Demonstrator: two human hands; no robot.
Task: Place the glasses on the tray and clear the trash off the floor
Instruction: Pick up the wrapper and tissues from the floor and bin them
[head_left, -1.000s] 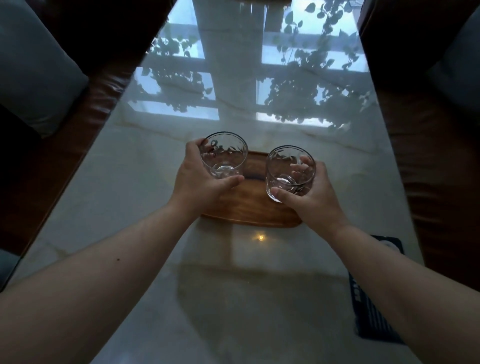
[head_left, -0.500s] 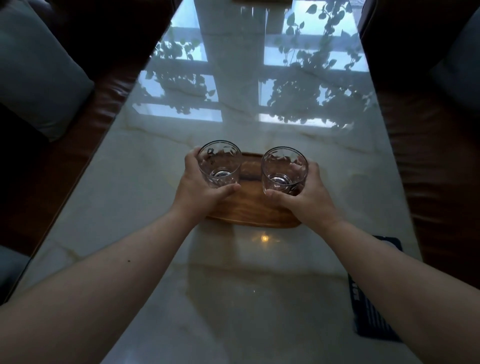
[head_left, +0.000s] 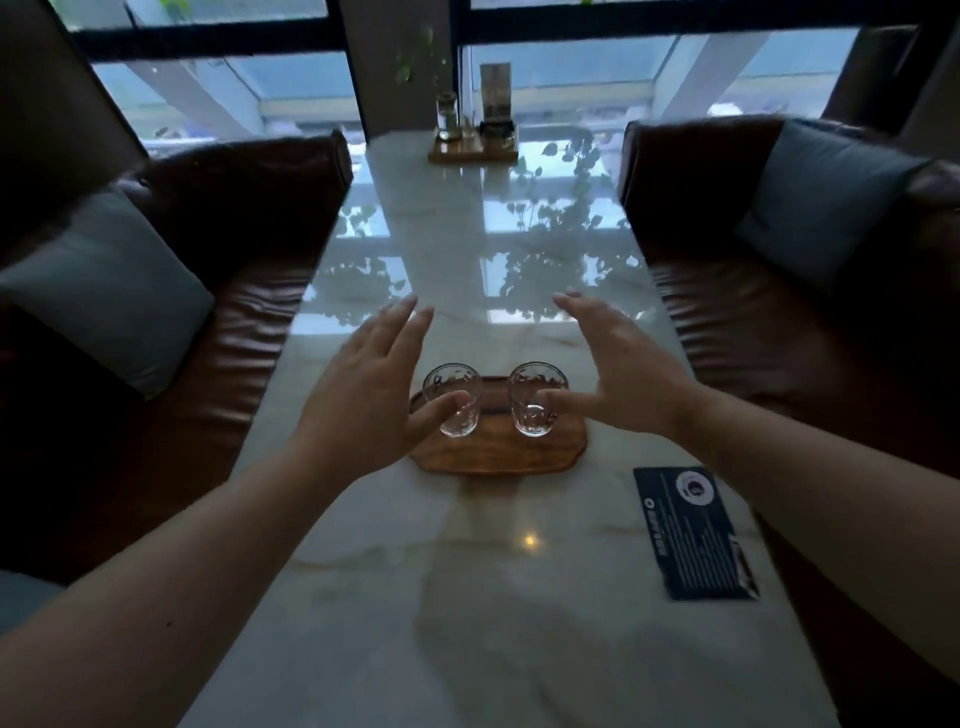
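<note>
A: Head view; status?

B: Both glasses upright on the tray (head_left: 498, 457), left glass (head_left: 451, 400) and right glass (head_left: 536, 399) side by side, apart; my left hand (head_left: 363, 395) and right hand (head_left: 628, 379) are spread wide, holding nothing, thumbs near the glasses.

A: Doing it well?

B: I'd lift my hands straight up and away so no thumb clips a rim; trash next, I judge; floor not in view.

A: Any text?

B: Dark card (head_left: 693, 535) on the table (head_left: 467, 623) has a round logo and print; too small to read.
</note>
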